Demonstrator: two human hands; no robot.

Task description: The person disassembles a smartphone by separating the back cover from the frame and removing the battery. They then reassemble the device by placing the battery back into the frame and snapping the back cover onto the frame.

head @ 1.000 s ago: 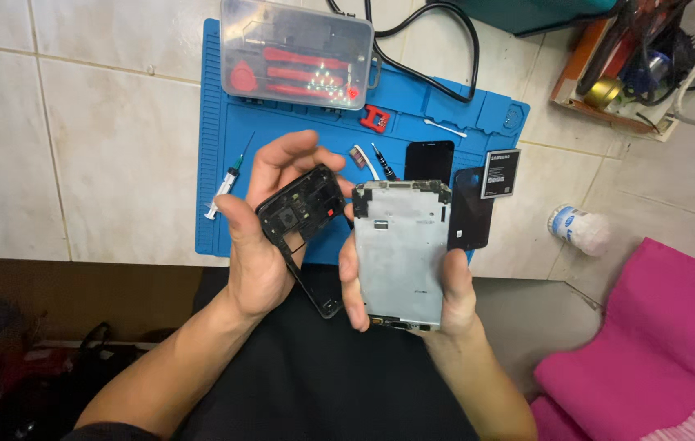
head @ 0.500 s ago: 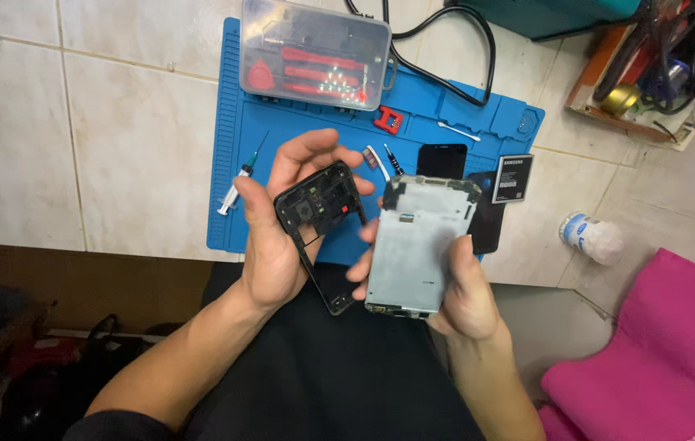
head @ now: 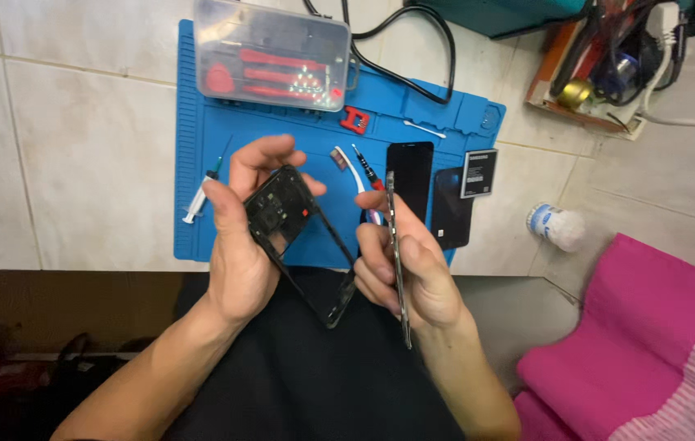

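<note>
Head view: black frame point(head: 298, 245) between left fingers point(head: 270, 155).

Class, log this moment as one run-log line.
left hand: holds black phone frame | right hand: holds phone body edge-on | below: blue mat, clear tool case

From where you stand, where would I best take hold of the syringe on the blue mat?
Take the syringe by its clear barrel, grip closing across it from above. It lies flat and slanted on the blue mat, thin needle end pointing up-right toward the left hand. Come from the mat's left edge, the open side.
</note>
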